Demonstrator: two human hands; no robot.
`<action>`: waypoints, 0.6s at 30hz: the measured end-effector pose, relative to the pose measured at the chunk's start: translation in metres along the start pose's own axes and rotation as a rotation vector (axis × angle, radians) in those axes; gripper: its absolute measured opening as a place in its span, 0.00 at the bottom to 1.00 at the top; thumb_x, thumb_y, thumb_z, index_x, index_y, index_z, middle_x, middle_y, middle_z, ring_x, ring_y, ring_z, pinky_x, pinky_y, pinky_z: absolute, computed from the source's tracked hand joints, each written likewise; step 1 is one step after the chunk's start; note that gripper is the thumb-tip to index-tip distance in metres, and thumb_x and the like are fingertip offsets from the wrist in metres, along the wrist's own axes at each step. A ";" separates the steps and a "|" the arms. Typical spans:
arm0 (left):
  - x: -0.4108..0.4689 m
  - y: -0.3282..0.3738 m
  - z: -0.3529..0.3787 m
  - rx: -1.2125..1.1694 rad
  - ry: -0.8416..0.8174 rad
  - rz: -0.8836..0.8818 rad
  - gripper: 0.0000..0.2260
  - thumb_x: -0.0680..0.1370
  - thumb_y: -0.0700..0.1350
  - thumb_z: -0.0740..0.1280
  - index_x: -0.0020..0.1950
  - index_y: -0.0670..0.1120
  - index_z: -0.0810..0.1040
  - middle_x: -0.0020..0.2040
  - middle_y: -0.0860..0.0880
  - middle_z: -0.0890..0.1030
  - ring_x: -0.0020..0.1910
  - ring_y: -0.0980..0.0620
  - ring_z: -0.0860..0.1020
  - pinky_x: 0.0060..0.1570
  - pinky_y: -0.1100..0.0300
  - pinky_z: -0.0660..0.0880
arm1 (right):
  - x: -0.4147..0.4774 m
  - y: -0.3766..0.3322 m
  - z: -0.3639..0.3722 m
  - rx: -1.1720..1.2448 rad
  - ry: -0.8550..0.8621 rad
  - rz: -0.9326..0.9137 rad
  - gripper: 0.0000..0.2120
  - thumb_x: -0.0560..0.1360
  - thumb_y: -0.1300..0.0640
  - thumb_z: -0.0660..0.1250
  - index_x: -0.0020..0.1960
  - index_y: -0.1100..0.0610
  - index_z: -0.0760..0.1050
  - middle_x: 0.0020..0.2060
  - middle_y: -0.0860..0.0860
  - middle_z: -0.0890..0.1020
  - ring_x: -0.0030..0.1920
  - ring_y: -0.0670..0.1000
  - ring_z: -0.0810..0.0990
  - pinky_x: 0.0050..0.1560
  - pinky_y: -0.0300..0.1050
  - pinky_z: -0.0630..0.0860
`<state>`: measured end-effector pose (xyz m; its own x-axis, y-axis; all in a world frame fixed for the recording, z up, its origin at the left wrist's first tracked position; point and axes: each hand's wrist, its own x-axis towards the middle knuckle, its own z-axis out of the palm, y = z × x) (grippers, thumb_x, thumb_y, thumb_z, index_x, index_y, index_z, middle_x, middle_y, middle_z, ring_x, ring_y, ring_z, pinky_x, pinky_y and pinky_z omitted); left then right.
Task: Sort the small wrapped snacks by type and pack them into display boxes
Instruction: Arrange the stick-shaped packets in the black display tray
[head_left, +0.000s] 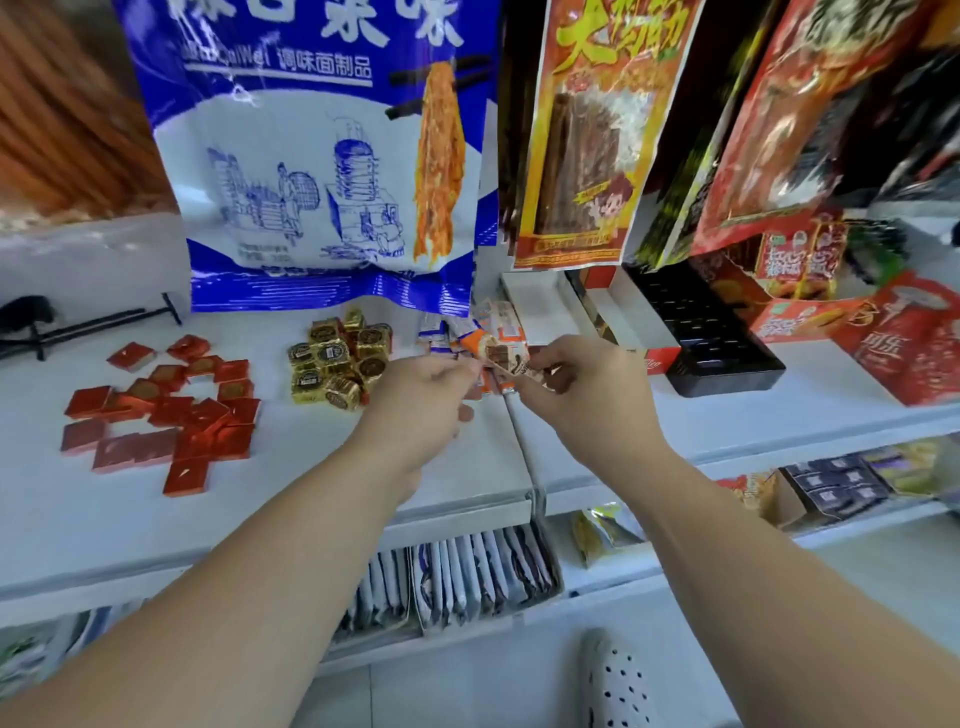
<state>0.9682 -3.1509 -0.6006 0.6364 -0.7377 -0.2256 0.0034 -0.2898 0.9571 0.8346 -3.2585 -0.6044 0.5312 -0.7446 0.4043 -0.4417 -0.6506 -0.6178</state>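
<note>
Red foil squares (166, 415) and gold-wrapped pieces (337, 364) lie in separate groups on the white shelf (260, 499), evidently sorted by type. Left hand (421, 400) and right hand (582, 389) each pinch one end of an orange-and-white snack stick (506, 358) above the loose sticks (441, 332) of its kind, probably to straighten it for packing. The black tray (717, 338) stands just to the right, within reach.

Flat red squares (171, 421) lie spread out on the left, gold sweets (337, 364) sit piled in the middle, orange-and-white packs (501, 332) just beside them.
</note>
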 end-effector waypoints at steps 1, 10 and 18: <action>-0.002 -0.001 0.004 -0.127 -0.023 -0.085 0.11 0.80 0.50 0.65 0.54 0.45 0.82 0.45 0.48 0.85 0.40 0.51 0.81 0.39 0.57 0.75 | -0.005 -0.001 -0.001 0.007 -0.010 -0.014 0.07 0.67 0.54 0.78 0.42 0.54 0.82 0.32 0.43 0.78 0.33 0.43 0.76 0.34 0.38 0.71; -0.010 -0.007 0.001 -0.514 0.071 -0.221 0.04 0.81 0.41 0.64 0.48 0.44 0.77 0.32 0.47 0.84 0.31 0.50 0.82 0.37 0.53 0.80 | -0.005 -0.011 0.014 0.066 -0.230 -0.058 0.09 0.70 0.47 0.76 0.43 0.52 0.83 0.35 0.41 0.82 0.35 0.42 0.80 0.36 0.34 0.73; 0.014 -0.005 -0.003 -0.195 0.038 -0.125 0.05 0.80 0.45 0.67 0.47 0.46 0.81 0.40 0.44 0.86 0.33 0.50 0.83 0.31 0.58 0.78 | 0.047 0.017 0.031 -0.015 -0.078 0.233 0.11 0.75 0.46 0.70 0.46 0.54 0.83 0.38 0.47 0.83 0.38 0.48 0.81 0.39 0.42 0.76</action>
<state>0.9795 -3.1580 -0.6080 0.6504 -0.6789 -0.3406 0.2303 -0.2511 0.9402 0.8744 -3.2997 -0.6168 0.4675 -0.8614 0.1986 -0.5692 -0.4652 -0.6780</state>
